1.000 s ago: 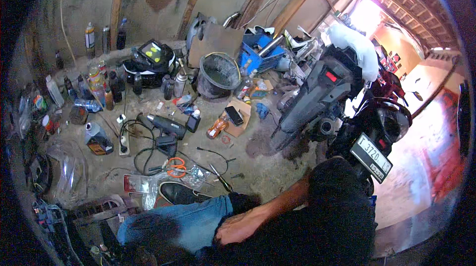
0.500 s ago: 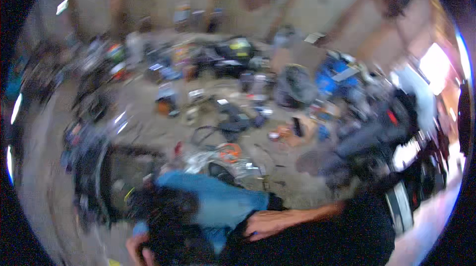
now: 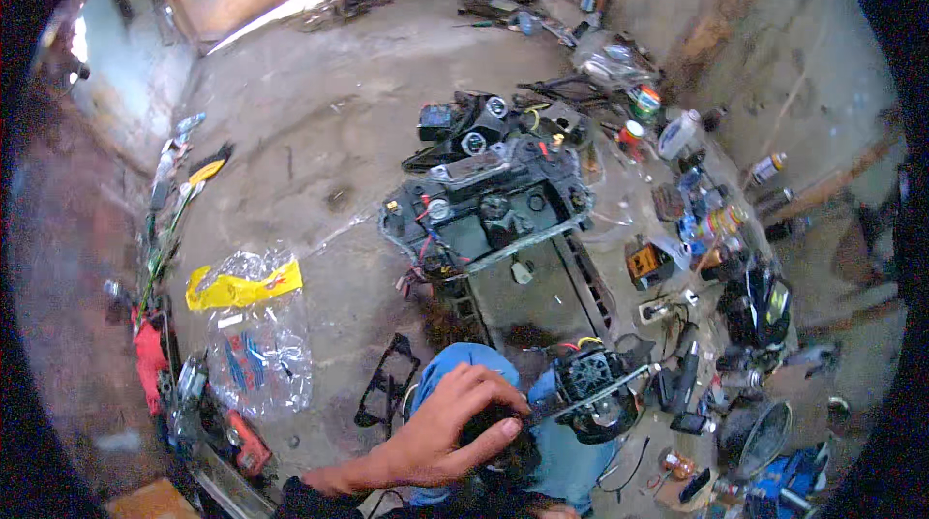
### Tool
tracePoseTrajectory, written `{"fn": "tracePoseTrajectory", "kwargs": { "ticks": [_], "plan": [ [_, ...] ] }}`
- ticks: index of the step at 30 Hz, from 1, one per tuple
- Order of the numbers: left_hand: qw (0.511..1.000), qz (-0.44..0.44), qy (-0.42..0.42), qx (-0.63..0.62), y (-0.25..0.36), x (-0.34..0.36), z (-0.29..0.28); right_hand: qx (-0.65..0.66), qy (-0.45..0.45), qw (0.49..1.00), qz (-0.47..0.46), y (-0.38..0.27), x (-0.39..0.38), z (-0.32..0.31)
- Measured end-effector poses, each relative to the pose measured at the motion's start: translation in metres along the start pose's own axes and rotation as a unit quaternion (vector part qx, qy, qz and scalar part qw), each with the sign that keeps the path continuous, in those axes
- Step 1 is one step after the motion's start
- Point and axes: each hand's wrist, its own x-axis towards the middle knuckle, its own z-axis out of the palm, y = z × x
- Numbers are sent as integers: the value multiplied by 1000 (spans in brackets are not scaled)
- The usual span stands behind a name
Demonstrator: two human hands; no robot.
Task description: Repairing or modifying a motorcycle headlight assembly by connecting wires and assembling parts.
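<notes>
My left hand (image 3: 450, 432) reaches in from the lower left over my lap. Its fingers are curled and its thumb lies below them, around something dark that I cannot make out. Past the fingertips a grey metal bar (image 3: 605, 390) slants up to the right, across a black housing with a round, fan-like grille (image 3: 588, 372). Blue trouser legs (image 3: 561, 456) show beneath. At the lower edge a sliver of skin, apparently my right hand (image 3: 554, 511), is visible; its fingers are hidden. Ahead lies a large black plastic frame (image 3: 484, 219) with wires and round parts in it.
Two gauge-like dials sit on a black assembly (image 3: 474, 137) behind the frame. Bottles, cans and a battery-like orange-black box (image 3: 646, 263) line the right side. A clear plastic bag (image 3: 259, 359) with a yellow strip lies left, near a red tool (image 3: 247, 444). Walls stand on both sides.
The view has swung round toward the left and is sharper. The clutter has moved to the right side, and the black frame now lies ahead. My left hand has come over my lap.
</notes>
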Motion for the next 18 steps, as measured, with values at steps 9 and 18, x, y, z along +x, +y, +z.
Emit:
{"fn": "tracePoseTrajectory", "kwargs": {
  "ticks": [9,18],
  "plan": [
    [997,44,68,5,-14,-2,18,46,101,992,-64,-3,-18,-50],
    [998,34,56,17,-16,-13,19,106,94,979,-148,-101,-28,-107]
  ]
}}
